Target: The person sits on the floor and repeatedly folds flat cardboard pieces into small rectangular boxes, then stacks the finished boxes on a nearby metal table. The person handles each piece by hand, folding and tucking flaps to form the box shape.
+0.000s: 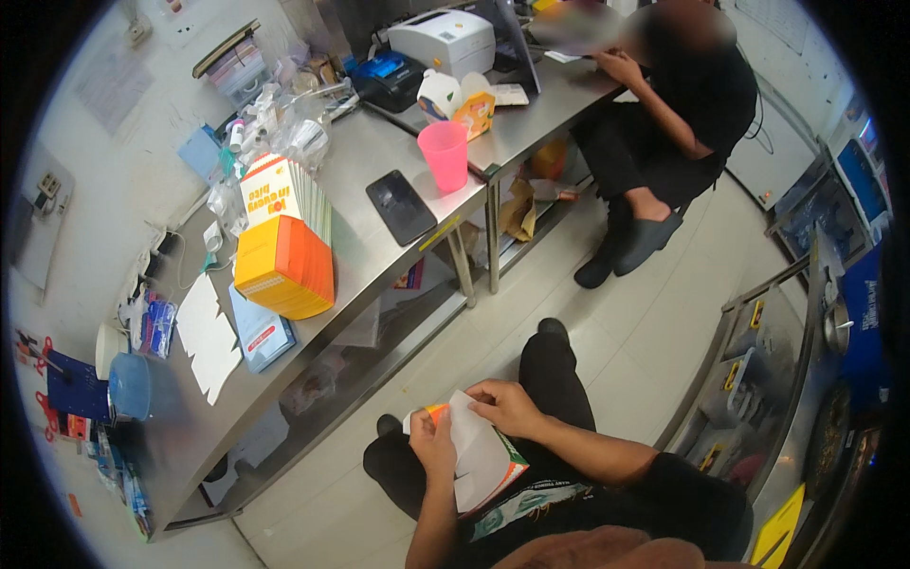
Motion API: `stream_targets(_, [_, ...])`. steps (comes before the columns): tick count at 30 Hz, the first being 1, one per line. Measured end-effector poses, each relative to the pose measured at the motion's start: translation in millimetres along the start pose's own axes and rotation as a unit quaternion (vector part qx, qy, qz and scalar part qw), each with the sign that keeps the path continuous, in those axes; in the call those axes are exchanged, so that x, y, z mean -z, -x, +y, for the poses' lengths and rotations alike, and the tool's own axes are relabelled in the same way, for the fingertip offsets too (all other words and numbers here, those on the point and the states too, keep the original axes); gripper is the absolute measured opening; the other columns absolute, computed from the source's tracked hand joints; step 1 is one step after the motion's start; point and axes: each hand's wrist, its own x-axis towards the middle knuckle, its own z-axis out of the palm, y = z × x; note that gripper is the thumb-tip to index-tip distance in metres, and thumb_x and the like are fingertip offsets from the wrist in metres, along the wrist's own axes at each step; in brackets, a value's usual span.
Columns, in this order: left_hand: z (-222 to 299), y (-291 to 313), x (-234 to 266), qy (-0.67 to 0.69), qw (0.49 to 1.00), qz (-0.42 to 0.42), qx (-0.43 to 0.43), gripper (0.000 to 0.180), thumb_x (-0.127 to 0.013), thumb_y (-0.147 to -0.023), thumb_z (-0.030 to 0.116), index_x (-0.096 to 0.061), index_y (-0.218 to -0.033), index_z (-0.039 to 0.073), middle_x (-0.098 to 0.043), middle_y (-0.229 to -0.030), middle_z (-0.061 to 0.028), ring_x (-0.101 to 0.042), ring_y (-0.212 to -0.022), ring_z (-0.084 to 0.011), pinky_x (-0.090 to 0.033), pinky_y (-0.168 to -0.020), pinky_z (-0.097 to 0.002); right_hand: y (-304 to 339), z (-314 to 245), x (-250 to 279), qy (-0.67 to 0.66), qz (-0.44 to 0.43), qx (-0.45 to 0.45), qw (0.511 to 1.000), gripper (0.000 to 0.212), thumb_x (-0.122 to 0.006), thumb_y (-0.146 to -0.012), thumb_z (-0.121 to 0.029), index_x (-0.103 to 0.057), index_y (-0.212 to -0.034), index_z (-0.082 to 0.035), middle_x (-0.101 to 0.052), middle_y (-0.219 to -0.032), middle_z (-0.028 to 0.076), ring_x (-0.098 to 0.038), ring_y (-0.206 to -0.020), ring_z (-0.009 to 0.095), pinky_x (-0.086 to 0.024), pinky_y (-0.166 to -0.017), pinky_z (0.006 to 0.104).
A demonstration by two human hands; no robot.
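Over my lap I hold a paper food carton (482, 453), white on the side facing me, with orange and green print along its edges. My left hand (434, 444) grips its left side, the fingers closed near an orange corner. At the top edge my right hand (504, 408) pinches a white flap between thumb and fingers. The carton looks partly folded; its underside is hidden. On the steel table in front of me stands a stack of flat cartons (286, 266) in orange, yellow and white.
The steel table (355, 261) also carries a black phone (401, 207), a pink cup (444, 155), folded cartons (472, 112), a blue packet (260, 325), a white cut sheet (206, 337) and a white printer (443, 42). Another person (678, 114) sits at the far right. Drawers (735, 389) stand at right.
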Motion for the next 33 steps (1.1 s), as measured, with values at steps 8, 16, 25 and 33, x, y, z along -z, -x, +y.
stream_targets(8, [-2, 32, -41, -0.045, 0.993, 0.054, -0.093, 0.008, -0.066, -0.103, 0.005, -0.064, -0.101, -0.002, -0.069, -0.097, -0.0067, -0.069, -0.088, -0.0159, -0.057, -0.08, -0.0294, 0, -20, 13, 0.129, -0.015, 0.238, 0.962, 0.022, -0.069, -0.099, -0.021, -0.075, -0.111, -0.004, -0.072, -0.108, 0.014, -0.07, -0.101, 0.032, -0.056, -0.087, 0.0407])
stream_targets(16, [17, 46, -26, 0.119, 0.992, 0.016, 0.043, 0.005, -0.064, -0.104, 0.004, -0.064, -0.104, -0.001, -0.071, -0.098, -0.0087, -0.07, -0.087, -0.0147, -0.061, -0.082, -0.0315, 12, -12, 6, 0.099, -0.008, 0.183, 0.978, 0.02, -0.073, -0.094, -0.019, -0.073, -0.1, 0.0, -0.07, -0.104, 0.018, -0.071, -0.09, 0.031, -0.056, -0.08, 0.0398])
stream_targets(25, [5, 51, -12, 0.113, 0.985, -0.068, 0.115, 0.006, -0.066, -0.101, 0.004, -0.064, -0.102, -0.001, -0.071, -0.099, -0.0097, -0.07, -0.088, -0.0161, -0.061, -0.088, -0.0334, 25, 18, -8, -0.009, 0.028, 0.05, 0.998, 0.016, -0.076, -0.094, -0.01, -0.075, -0.103, 0.003, -0.073, -0.108, 0.013, -0.073, -0.099, 0.019, -0.058, -0.087, 0.0334])
stream_targets(33, [5, 57, -1, 0.107, 0.975, -0.138, 0.141, 0.007, -0.062, -0.105, 0.003, -0.061, -0.109, -0.002, -0.072, -0.105, -0.0129, -0.071, -0.094, -0.0167, -0.06, -0.092, -0.0341, 46, 28, -25, -0.108, 0.071, 0.066, 0.989, 0.016, -0.074, -0.095, -0.014, -0.076, -0.1, 0.001, -0.071, -0.118, 0.015, -0.069, -0.109, 0.025, -0.056, -0.095, 0.0358])
